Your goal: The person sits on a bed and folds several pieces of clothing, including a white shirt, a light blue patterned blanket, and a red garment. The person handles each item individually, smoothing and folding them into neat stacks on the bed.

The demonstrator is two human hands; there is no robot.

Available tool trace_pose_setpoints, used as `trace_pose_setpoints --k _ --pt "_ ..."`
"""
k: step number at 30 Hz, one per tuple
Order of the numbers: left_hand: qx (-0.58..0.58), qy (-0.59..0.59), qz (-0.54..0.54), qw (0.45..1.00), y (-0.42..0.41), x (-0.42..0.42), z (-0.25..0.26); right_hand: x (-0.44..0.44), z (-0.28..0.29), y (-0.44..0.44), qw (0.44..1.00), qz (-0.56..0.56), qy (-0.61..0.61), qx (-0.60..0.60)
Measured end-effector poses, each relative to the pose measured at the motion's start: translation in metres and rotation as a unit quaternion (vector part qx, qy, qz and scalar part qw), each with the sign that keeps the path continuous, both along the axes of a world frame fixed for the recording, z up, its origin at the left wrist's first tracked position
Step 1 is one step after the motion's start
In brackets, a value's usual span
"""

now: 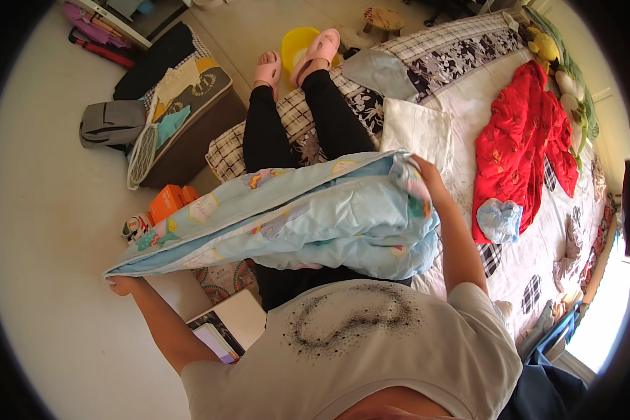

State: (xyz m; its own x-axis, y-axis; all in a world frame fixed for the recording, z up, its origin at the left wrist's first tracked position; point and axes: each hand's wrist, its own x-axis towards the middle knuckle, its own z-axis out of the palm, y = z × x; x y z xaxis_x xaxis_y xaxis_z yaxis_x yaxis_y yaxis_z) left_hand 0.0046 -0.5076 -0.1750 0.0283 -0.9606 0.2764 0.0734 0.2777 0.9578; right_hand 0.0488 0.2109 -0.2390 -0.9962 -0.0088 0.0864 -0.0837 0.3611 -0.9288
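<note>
A light blue patterned fabric cover (315, 226) with white edging lies across my lap, stretched between my hands. Its long edge gapes and shows a plain blue inside. At the left my left hand (123, 285) is closed on one end corner. My right hand (425, 170) grips the bunched other end, with its fingers partly hidden by cloth. Beyond that hand a folded white cloth (417, 131) rests on the bed, and a grey cloth (380, 73) lies near it. Farther right is a red garment (514, 147) with a small light blue piece of fabric (499, 220) on its lower end.
I sit on the edge of a bed (467, 110). A brown box (189, 131) bearing clothes and a grey bag (113, 123) stand at the left, near an orange box (170, 203). A yellow basin (296, 47) is by my feet, and a small stool (383, 20) stands beyond.
</note>
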Motion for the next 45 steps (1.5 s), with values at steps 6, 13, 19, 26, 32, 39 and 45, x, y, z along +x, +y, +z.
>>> trace_pose_setpoints --k 6,13,19,26,32,39,45 --pt "0.071 -0.021 -0.006 0.997 -0.003 -0.026 -0.030 0.076 -0.046 0.025 0.968 -0.023 -0.247 0.033" --pt "0.044 -0.055 -0.005 0.998 -0.016 -0.027 -0.025 0.010 -0.045 0.015 0.916 -0.161 -0.287 -0.228" --pt "0.062 -0.078 0.017 0.995 -0.025 -0.020 -0.023 0.020 -0.071 -0.026 0.987 0.013 -0.151 -0.059" --pt "0.118 -0.086 -0.018 0.989 -0.005 -0.031 -0.043 -0.001 -0.117 -0.042 0.980 -0.108 -0.063 0.153" --pt "0.076 -0.032 -0.053 0.995 0.004 -0.044 -0.021 -0.002 -0.164 0.018 0.917 -0.305 -0.064 0.248" --pt "-0.157 -0.122 -0.029 0.980 -0.040 -0.084 0.056 -0.060 0.040 0.149 0.783 -0.488 0.215 0.320" --pt "-0.184 0.056 -0.141 0.971 0.041 -0.178 0.211 -0.017 0.341 0.194 0.640 -0.589 0.460 0.180"
